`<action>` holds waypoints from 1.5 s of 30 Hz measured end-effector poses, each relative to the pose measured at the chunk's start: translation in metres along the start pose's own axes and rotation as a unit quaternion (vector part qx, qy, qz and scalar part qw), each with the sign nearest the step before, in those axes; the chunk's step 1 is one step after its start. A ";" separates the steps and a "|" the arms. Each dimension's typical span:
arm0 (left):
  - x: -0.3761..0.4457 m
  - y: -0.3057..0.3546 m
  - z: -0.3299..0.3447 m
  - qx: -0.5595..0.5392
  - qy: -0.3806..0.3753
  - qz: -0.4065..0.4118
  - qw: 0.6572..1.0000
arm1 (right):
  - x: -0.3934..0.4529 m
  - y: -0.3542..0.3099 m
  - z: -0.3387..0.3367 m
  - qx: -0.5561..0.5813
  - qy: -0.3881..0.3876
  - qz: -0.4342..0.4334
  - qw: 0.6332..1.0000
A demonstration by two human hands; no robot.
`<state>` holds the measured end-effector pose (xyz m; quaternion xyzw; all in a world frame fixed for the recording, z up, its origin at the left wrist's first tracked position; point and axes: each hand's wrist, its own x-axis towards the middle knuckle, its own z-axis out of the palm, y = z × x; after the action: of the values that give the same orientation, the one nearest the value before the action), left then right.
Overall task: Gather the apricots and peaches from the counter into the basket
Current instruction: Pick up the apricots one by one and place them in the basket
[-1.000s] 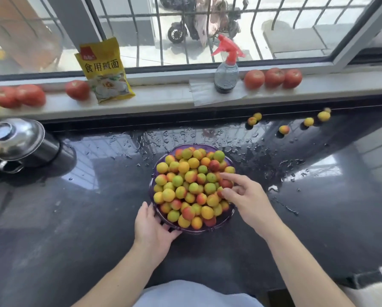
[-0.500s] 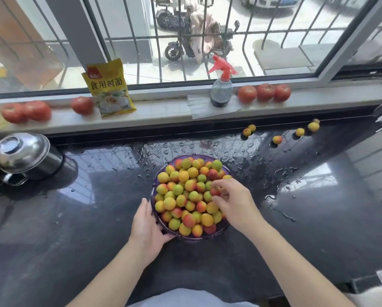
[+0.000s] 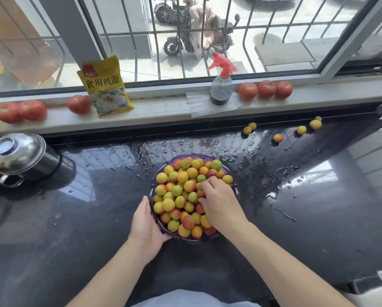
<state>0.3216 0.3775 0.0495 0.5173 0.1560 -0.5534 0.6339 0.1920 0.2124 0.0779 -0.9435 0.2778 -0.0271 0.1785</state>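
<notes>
1. The right hand (image 3: 221, 204) lies on top of the fruit heap, fingers bent down among the pieces; whether it pinches one or only presses the pile I cannot tell.
2. The left hand (image 3: 147, 227) cups the near-left rim of the purple basket (image 3: 191, 156), palm against the wall and fingers curved along it, steadying it.
3. The basket sits on the counter (image 3: 75, 218) straight ahead, filled to a mound with small round apricots and peaches (image 3: 176, 191), yellow, green and red-blushed, smooth-skinned and matt.
4. Risk, as I judge it: the heap stands above the rim, so any push from the right hand could roll a fruit over the edge. Round fruit on a slick surface would travel far.
5. The counter is dark polished stone, glossy and strewn with water drops beyond the basket; wet stone could let the light plastic basket slide if the left hand lets go.
6. Loose fruit (image 3: 278, 137) is yet to be gathered: a few pieces lie well apart from the basket at the far right, by the back edge. Reaching there leaves the basket unheld.
7. A steel pot (image 3: 19, 158) with a domed lid stands at the far left.
8. On the pale sill (image 3: 163, 109) are soft-looking red tomatoes (image 3: 265, 89), a clear spray bottle (image 3: 221, 85) with red trigger, and a crinkled yellow packet (image 3: 106, 85).
</notes>
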 end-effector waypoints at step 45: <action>0.016 0.017 0.025 0.041 0.119 0.003 0.992 | 0.169 0.223 -0.028 -0.336 -0.055 0.019 0.940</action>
<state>0.3319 0.3455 0.0555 0.6058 0.2062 -0.4918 0.5905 0.2162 -0.0610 0.0174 -0.9431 0.2785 0.1236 -0.1331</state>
